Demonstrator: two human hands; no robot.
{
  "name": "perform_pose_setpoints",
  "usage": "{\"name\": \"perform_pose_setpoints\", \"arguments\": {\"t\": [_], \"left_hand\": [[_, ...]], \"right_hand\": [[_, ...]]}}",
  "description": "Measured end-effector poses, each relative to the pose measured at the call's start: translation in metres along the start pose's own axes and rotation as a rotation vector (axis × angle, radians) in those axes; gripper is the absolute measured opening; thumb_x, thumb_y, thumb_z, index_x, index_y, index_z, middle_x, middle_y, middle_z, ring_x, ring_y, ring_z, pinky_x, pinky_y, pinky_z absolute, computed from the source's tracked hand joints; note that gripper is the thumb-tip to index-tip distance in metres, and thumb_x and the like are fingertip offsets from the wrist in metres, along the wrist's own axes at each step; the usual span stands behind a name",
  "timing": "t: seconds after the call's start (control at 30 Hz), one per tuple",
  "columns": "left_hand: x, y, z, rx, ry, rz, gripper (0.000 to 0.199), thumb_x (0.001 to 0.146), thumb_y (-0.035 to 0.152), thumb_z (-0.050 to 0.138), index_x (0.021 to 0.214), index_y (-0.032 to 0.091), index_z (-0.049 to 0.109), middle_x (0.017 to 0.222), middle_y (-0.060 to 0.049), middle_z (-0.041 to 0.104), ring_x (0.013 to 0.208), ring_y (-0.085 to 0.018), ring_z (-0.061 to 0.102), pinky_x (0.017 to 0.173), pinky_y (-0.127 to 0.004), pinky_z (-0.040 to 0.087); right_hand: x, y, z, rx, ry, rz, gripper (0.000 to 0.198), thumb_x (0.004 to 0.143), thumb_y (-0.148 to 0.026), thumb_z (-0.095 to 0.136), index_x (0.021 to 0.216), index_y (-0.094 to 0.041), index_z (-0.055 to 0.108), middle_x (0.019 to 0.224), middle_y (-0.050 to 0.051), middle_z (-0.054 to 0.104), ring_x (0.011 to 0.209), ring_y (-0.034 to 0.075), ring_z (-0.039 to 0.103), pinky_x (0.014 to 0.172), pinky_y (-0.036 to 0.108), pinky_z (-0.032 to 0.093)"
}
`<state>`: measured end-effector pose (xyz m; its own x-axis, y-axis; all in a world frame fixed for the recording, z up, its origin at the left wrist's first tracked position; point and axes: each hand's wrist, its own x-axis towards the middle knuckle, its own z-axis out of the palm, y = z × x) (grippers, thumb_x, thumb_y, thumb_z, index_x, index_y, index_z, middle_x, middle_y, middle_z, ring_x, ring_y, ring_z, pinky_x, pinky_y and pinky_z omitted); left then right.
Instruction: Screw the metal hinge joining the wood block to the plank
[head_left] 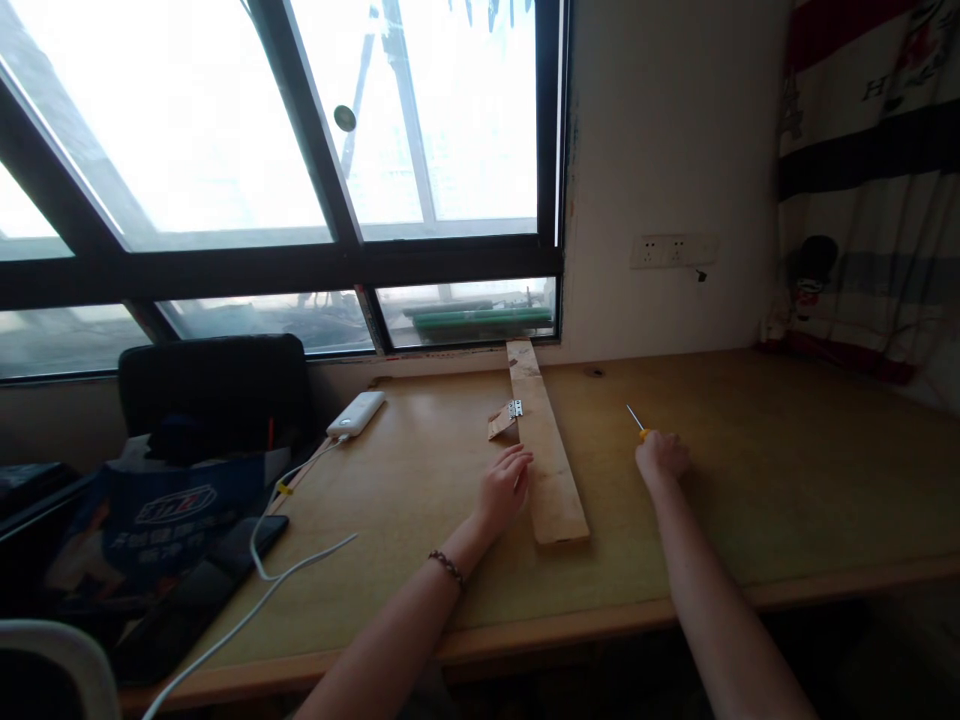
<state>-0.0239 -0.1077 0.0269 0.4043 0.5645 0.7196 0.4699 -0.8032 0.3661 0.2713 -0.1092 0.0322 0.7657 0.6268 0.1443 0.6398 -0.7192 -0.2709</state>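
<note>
A long wooden board lies on the table, running from near the window toward me. At its left edge sits a metal hinge, with a small wooden piece beside it. My left hand rests by the board's left edge with its fingers stretched out, holding nothing that I can see; whether the fingertips touch the board I cannot tell. Right of the board, my right hand is closed around a screwdriver. The yellow handle is mostly hidden in the fist, and the thin shaft points away toward the window.
A white power bank with a white cable lies on the table's left side. Beyond that edge are a black chair and a blue bag. Wall sockets and a curtain are at the back right.
</note>
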Motion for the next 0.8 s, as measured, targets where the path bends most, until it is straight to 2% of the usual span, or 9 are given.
{"name": "perform_pose_setpoints", "arguments": {"t": [0.3, 0.8], "left_hand": [[0.0001, -0.0006, 0.0005, 0.005, -0.004, 0.005, 0.021, 0.082, 0.012, 0.044, 0.092, 0.019, 0.062, 0.099, -0.005, 0.065, 0.106, -0.019, 0.054, 0.091, -0.039, 0.045], [0.0004, 0.0014, -0.0004, -0.007, -0.002, 0.011, 0.023, 0.083, 0.014, 0.043, 0.094, 0.020, 0.062, 0.098, -0.006, 0.065, 0.106, -0.020, 0.054, 0.090, -0.041, 0.046]], "right_hand": [[0.0030, -0.0041, -0.0007, -0.017, 0.007, 0.043, 0.028, 0.079, -0.018, 0.045, 0.098, -0.014, 0.066, 0.096, 0.018, 0.057, 0.094, 0.032, 0.055, 0.068, 0.038, 0.046], [-0.0007, -0.0055, -0.0095, 0.016, -0.029, 0.039, 0.027, 0.077, -0.017, 0.047, 0.097, -0.013, 0.064, 0.093, 0.019, 0.062, 0.093, 0.029, 0.059, 0.070, 0.039, 0.047]]}}
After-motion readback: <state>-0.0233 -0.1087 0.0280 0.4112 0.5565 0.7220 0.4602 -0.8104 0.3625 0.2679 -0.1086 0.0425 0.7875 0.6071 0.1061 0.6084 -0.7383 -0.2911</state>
